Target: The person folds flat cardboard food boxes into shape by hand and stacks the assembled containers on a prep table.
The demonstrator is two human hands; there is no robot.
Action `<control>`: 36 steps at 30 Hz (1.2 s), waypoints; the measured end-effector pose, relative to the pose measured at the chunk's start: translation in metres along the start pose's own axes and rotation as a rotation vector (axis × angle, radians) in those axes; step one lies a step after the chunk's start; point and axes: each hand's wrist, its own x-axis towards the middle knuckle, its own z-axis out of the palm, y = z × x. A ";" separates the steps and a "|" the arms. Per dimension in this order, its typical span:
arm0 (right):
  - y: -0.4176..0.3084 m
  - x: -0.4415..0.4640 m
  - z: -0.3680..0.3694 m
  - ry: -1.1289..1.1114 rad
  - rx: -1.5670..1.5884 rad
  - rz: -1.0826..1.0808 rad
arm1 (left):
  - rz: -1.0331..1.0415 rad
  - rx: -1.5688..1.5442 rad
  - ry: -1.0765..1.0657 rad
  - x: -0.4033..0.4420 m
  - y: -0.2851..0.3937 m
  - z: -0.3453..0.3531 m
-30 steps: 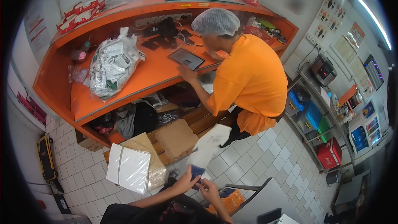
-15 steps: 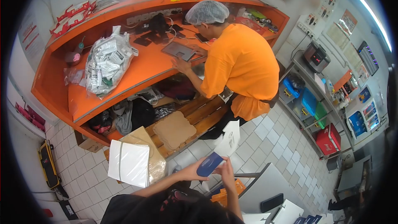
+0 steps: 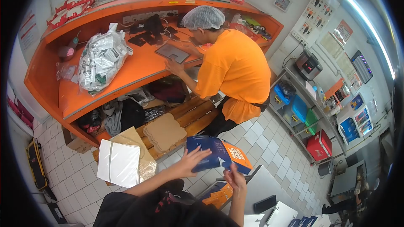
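Observation:
A blue printed carton with an orange panel, partly unfolded, is in front of my body. My left hand lies against its blue side with fingers stretched out. At its lower right edge, my right hand has its fingers closed on the cardboard. Whatever is inside the carton cannot be seen. Below my right forearm, orange and blue flat cartons show beside the grey table. A black phone lies on that table, next to white folded cardboard.
A co-worker in an orange shirt leans over the orange counter, hands at a tablet. White sheets and brown cardboard lie on the wooden bench. A metal shelf stands right.
The carton has turned from its white side with a small blue part to a wide blue and orange face. My left hand's fingers have spread over it; my right hand has shifted lower.

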 end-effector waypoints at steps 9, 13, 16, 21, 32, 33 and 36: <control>-0.019 -0.006 0.044 0.529 -1.257 -0.675 | 0.015 -0.184 0.159 0.019 0.035 -0.026; -0.002 -0.001 0.045 0.518 -0.917 -0.472 | 0.088 -0.243 0.184 0.038 0.047 -0.014; -0.019 -0.004 0.043 0.540 -0.691 -0.448 | 0.156 -0.261 0.205 0.051 0.048 -0.009; -0.040 -0.022 0.057 0.608 -0.331 -0.636 | 0.202 -0.246 0.133 0.065 0.056 -0.005; -0.035 -0.088 0.040 0.825 -0.044 -0.682 | 0.511 -0.231 -0.120 0.113 0.115 0.027; -0.035 -0.095 0.036 0.923 -0.203 -0.575 | 0.469 -0.299 -0.123 0.117 0.118 0.031; -0.040 -0.113 0.041 0.904 -0.006 -0.597 | 0.455 -0.401 -0.159 0.123 0.122 0.041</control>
